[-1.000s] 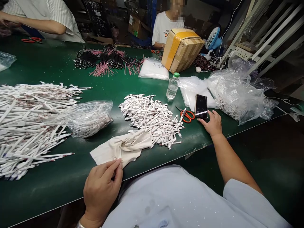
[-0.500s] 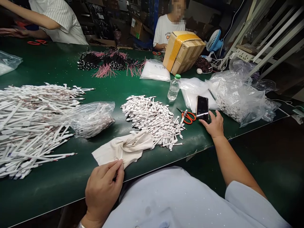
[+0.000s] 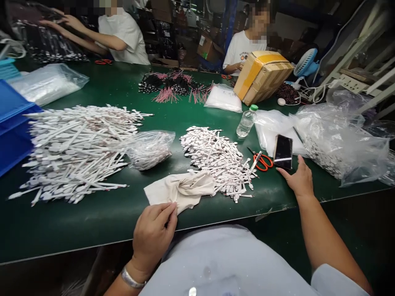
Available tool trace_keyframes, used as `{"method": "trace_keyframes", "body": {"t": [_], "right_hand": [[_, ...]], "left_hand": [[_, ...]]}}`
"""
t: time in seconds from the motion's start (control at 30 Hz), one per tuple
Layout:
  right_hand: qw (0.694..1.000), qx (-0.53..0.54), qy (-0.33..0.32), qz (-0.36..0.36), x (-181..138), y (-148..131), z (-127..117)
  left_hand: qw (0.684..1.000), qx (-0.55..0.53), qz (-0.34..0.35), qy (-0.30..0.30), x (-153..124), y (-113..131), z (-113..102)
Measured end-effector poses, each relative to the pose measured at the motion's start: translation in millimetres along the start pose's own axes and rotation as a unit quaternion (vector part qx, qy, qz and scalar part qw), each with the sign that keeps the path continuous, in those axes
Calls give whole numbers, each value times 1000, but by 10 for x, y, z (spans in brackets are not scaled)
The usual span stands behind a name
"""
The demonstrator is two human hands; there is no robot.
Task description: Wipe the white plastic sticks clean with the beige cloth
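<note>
Pinching the near corner of the beige cloth (image 3: 182, 190) between thumb and fingers, the left hand (image 3: 154, 234) sits at the front edge of the green surface (image 3: 92, 218). The cloth's far end touches the pile of white strips (image 3: 219, 158). The right hand (image 3: 298, 179), fingers spread and holding nothing, rests at the lower edge of the phone (image 3: 283, 151), just beside the orange-handled scissors (image 3: 262, 160). A sharp pull on the cloth would probably drag strips over the edge, and a careless sweep could push the phone onto the blades.

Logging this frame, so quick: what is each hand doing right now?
Left hand: closed, pinching the edge of the cloth.
Right hand: open, holding nothing, fingertips by the phone.
</note>
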State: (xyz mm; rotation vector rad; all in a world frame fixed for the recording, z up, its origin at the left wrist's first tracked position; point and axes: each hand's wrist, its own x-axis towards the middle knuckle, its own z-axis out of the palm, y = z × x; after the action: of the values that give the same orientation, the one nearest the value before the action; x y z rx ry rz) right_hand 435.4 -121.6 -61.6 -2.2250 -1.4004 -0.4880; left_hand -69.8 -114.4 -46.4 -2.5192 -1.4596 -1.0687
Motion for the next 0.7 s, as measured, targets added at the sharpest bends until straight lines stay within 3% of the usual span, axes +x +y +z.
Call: {"method": "trace_keyframes", "body": {"t": [0.2, 0.33, 0.57, 0.7], "right_hand": [[999, 12, 29, -23, 14, 15, 6], [998, 14, 43, -40, 39, 64, 42], [997, 0, 52, -52, 62, 62, 30], [997, 1, 55, -54, 55, 32, 6]], "left_hand": [[998, -19, -55, -24, -8, 41, -23], [988, -52, -140, -30, 45, 51, -74], [968, 17, -192, -158, 267, 96, -98], [960, -4, -220, -172, 318, 75, -141]]}}
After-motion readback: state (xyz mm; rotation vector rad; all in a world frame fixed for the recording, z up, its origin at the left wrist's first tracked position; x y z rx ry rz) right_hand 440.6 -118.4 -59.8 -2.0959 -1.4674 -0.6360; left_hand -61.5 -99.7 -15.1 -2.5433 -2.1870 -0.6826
